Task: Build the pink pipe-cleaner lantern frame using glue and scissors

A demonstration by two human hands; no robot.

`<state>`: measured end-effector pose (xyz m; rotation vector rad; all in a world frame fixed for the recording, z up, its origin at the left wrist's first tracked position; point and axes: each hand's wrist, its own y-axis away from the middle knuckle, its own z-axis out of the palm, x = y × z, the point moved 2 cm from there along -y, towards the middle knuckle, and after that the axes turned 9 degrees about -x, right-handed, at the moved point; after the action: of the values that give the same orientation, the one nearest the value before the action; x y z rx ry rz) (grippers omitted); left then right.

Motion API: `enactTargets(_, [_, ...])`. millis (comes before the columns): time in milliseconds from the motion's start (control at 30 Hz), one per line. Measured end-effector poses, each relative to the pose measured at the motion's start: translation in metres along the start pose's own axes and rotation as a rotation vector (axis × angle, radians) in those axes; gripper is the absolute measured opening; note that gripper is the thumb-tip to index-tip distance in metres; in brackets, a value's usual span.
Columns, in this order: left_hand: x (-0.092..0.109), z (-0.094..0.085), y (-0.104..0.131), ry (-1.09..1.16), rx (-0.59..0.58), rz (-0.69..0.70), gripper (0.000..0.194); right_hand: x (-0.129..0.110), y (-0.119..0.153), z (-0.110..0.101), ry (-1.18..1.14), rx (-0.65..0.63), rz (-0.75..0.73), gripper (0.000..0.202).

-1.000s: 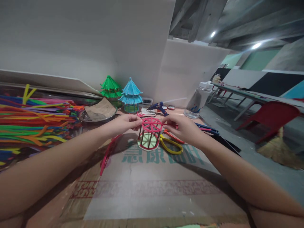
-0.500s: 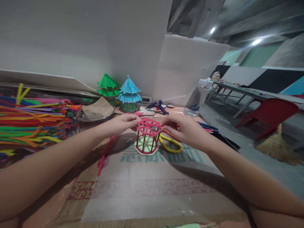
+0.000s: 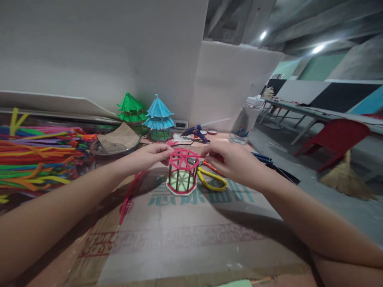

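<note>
A small pavilion frame (image 3: 184,160) stands upright in front of me, with a pink octagonal spoked top, thin dark posts and a pale green octagonal base rimmed in red. My left hand (image 3: 157,154) is closed in a pinch at the left edge of its pink top. On the other side, my right hand (image 3: 230,161) has thumb and forefinger pinched close by the top's right corner; what they hold is too small to make out. Scissors (image 3: 213,187) with yellow and orange handles lie beside the frame, partly beneath my right hand.
Colourful pipe cleaners (image 3: 38,153) are heaped at left, near a bowl (image 3: 115,149). Behind stand a green pavilion model (image 3: 131,109), a blue one (image 3: 159,117), a glue gun (image 3: 196,132) and a clear bottle (image 3: 245,121). Pink strips (image 3: 128,199) lie left of the frame.
The view has swung slightly, shifting everything left. My right fingertips sit a little farther from the pink top's corner; my left hand stays at its edge.
</note>
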<state>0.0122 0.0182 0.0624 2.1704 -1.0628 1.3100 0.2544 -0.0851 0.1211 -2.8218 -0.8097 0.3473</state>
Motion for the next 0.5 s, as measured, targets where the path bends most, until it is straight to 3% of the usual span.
enactTargets(500, [-0.0006,-0.0035,0.0005,0.011,-0.001,-0.032,0.063,-0.0056,0.0011,0.0035,0.020,-0.088,-0.059,0.014])
